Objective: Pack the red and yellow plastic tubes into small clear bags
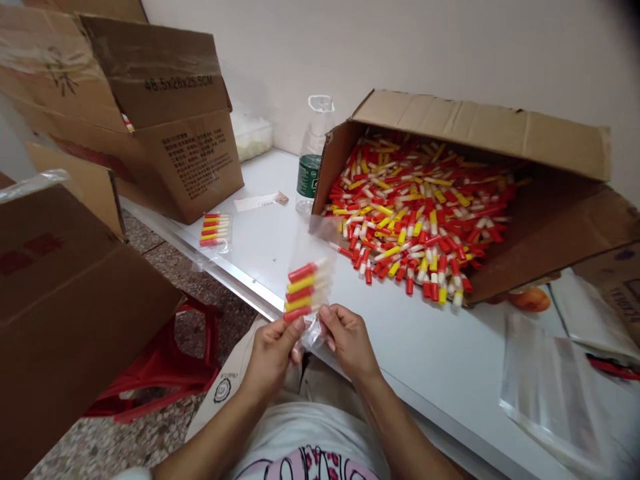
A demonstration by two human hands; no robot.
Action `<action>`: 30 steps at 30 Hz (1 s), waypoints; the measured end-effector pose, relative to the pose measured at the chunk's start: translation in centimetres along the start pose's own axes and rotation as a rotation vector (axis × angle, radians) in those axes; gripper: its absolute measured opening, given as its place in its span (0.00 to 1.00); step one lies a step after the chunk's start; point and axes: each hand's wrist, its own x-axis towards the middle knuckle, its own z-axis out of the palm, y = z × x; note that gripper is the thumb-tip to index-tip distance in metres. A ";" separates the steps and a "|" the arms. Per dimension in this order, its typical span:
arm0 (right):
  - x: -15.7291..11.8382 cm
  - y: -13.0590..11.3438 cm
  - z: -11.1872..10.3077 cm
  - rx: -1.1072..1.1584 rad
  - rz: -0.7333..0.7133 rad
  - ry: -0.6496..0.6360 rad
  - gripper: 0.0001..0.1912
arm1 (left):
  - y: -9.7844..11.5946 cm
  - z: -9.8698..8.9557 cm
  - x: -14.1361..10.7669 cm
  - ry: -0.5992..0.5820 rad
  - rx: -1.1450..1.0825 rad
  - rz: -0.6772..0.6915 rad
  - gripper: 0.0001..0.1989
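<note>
A clear plastic bag (307, 291) with several red and yellow tubes, pale at one end, lined up inside is held near the table's front edge. My left hand (275, 350) pinches its lower left corner, and my right hand (349, 337) pinches the lower right side. Further left on the white table (265, 247) lies another bag of tubes (215, 231). A cardboard box (480, 127) on its side at the right spills many loose red, yellow and white tubes (415, 213) onto the table.
Empty clear bags (550, 387) lie at the right. A bottle (309, 175) stands behind the held bag. A tall carton (185, 153) is at the back left, another carton (75, 313) at the near left. Below is a red stool (165, 367).
</note>
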 end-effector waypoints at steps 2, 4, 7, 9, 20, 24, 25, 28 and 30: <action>0.8 0.8 -0.1 -0.023 0.007 0.013 0.21 | -0.5 0.0 0.9 0.017 -0.058 -0.061 0.19; 1.5 1.6 -0.4 -0.109 0.015 0.018 0.20 | -1.2 -0.1 1.9 0.014 -0.050 -0.116 0.20; 2.4 2.2 -1.1 -0.248 0.063 -0.002 0.18 | -2.0 -0.5 3.1 -0.011 0.032 -0.191 0.18; 3.0 2.2 -1.6 -0.326 0.092 -0.004 0.18 | -2.2 -0.7 3.8 -0.012 0.149 -0.211 0.19; 6.4 0.4 -4.0 -0.931 -0.030 -0.064 0.22 | -3.6 -2.9 3.4 0.064 0.924 0.321 0.23; 9.4 -1.2 -6.6 -1.249 -0.074 0.309 0.16 | -3.7 -2.9 3.2 0.166 1.195 0.500 0.14; 10.4 -1.5 -7.3 -1.313 -0.047 0.384 0.17 | -3.7 -2.8 3.2 0.198 1.254 0.548 0.14; 13.0 -1.7 -8.9 -1.389 0.051 0.397 0.19 | -4.0 -2.7 3.2 0.217 1.376 0.643 0.16; 13.9 -1.5 -9.4 -1.382 0.049 0.339 0.20 | -4.1 -2.8 3.3 0.200 1.406 0.643 0.17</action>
